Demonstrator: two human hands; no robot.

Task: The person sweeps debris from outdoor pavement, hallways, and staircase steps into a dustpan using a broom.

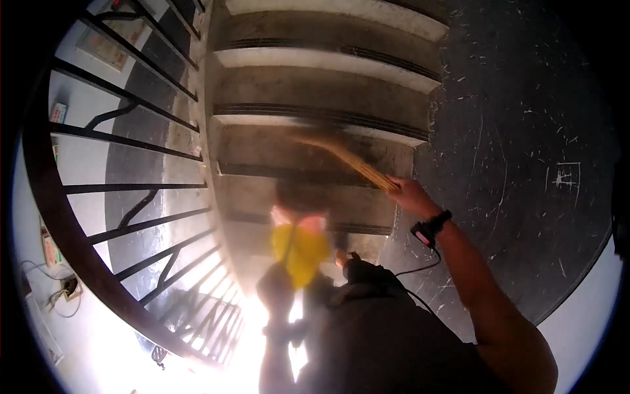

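Observation:
My right hand [415, 198] is closed round the straw-coloured, bundled handle of a broom [367, 171]. The broom slants up and left over the steps, and its far end is smeared by motion. My left hand [275, 284] is dark and blurred against strong glare, low in the middle of the view. It appears closed on the lower part of a yellow dustpan-like thing [298, 248], which has pinkish-white patches at its upper end. Glare and blur hide its exact shape and the left fingers.
Concrete stairs [315, 88] with dark ridged edges rise ahead. A metal railing [82, 226] curves along the left. On the right stands a scratched dark grey wall [512, 125]. A cable [420, 270] runs from the device on my right wrist. Bright light floods the lower left.

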